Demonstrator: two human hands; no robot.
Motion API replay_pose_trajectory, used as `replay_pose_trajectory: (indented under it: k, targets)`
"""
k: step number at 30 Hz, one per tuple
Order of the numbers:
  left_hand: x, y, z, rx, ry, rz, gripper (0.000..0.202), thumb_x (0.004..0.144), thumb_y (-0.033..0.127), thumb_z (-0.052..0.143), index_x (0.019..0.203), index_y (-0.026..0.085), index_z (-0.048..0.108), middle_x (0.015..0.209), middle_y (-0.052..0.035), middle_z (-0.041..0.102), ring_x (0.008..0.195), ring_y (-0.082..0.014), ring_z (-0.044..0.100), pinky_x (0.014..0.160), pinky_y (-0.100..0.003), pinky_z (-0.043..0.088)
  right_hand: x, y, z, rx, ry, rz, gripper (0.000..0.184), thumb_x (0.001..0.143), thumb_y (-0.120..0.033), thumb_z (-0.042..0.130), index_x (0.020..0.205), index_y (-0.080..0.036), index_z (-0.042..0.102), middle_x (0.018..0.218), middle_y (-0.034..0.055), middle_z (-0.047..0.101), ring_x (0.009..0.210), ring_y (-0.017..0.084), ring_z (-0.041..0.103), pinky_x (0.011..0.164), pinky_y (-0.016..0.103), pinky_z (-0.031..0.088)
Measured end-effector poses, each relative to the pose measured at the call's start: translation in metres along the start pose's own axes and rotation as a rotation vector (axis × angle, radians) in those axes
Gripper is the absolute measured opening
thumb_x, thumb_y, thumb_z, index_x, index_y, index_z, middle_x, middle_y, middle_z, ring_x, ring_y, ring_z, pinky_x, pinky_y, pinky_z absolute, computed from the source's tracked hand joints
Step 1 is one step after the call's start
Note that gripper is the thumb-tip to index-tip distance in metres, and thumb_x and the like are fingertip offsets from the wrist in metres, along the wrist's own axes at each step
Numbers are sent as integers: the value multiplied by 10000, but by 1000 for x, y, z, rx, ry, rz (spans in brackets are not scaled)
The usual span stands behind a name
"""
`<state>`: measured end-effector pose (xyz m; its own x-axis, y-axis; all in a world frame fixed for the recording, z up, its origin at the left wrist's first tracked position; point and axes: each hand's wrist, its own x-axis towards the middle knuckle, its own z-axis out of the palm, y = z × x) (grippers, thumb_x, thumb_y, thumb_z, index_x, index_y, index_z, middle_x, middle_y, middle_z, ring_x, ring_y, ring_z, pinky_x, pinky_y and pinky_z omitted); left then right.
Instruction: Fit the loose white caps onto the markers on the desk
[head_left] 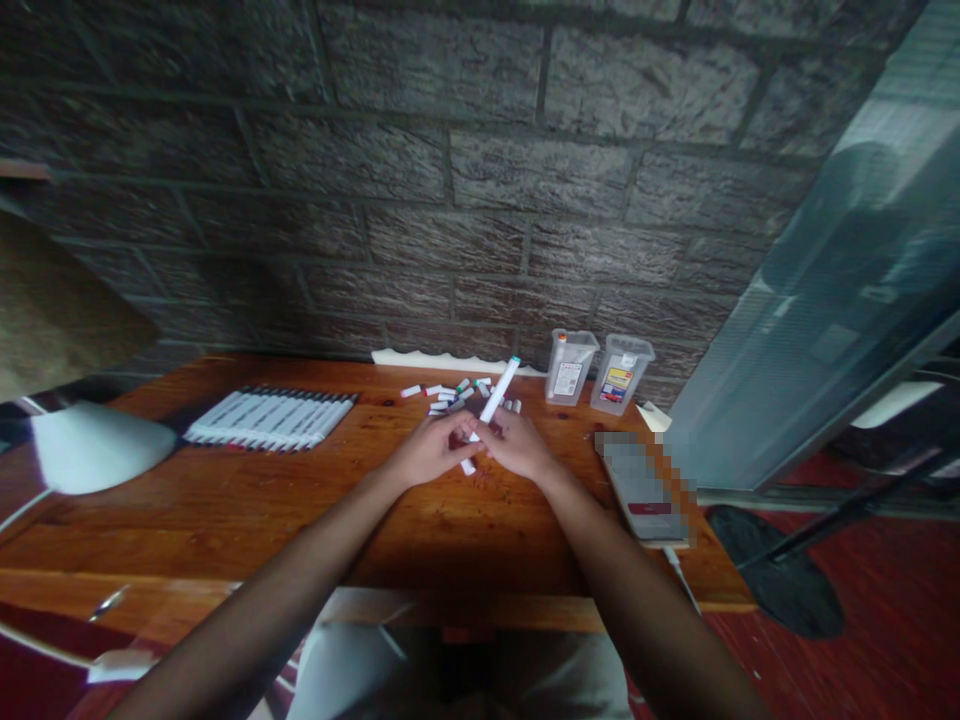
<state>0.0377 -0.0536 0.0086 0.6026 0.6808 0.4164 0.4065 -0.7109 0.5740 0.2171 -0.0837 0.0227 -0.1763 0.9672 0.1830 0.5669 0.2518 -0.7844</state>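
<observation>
Two hands meeting above a wooden desk point(225, 520) — left hand point(431, 450) and right hand point(517, 446), fingers curled, both gripping one white teal-capped marker point(496, 392), tilted up and away — just in front of scattered marker parts point(450, 392).

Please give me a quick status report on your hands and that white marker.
Left hand, right hand both on white marker. Loose marker parts just beyond.

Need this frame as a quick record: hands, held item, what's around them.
left hand: on the white marker
right hand: on the same marker, meeting the other hand
held item: white marker, tilted, teal end up
nearby: loose marker parts on the wooden desk
rest: row of white markers, two clear plastic containers, brick wall
</observation>
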Motion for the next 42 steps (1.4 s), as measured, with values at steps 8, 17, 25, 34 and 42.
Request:
replay_pose_trajectory:
  k: [8, 17, 25, 34, 42]
  targets:
    - [0, 1, -1, -3, -11, -18, 187, 858, 334, 634, 876, 153, 595, 724, 17, 600, 647, -97, 539, 598, -182, 391, 1, 0, 0, 17, 1, -30, 262, 917, -382, 521, 983, -160, 643, 928, 50, 708, 788, 145, 633, 691, 233, 464]
    - [0, -1, 0, -1, -13, -9, 197, 864, 347, 630, 872, 156, 584, 723, 19, 595, 643, -96, 538, 601, -180, 394, 0, -3, -1, 5, -10, -5, 273, 919, -397, 514, 968, -162, 643, 858, 48, 698, 752, 152, 629, 652, 234, 457]
    - [0, -3, 0, 8, -15, -3, 199, 861, 346, 633, 870, 155, 576, 717, 21, 589, 640, -95, 538, 594, -181, 391, 0, -2, -1, -14, -5, -6, 279, 919, -400, 511, 962, -158, 643, 878, 55, 699, 765, 153, 629, 665, 239, 456]
    - [0, -2, 1, -11, -15, -3, 191, 859, 340, 636, 865, 156, 583, 723, 19, 593, 650, -95, 540, 601, -184, 396, 0, -3, -1, -13, -10, -20, 263, 924, -384, 509, 958, -156, 636, 870, 50, 696, 758, 148, 623, 662, 234, 444]
    - [0, -1, 0, -17, -11, -9, 168, 847, 313, 647, 862, 159, 581, 728, 24, 602, 656, -91, 545, 610, -179, 397, 0, -2, -1, -22, -16, -19, 270, 921, -404, 516, 931, -161, 633, 865, 46, 693, 762, 146, 616, 654, 227, 433]
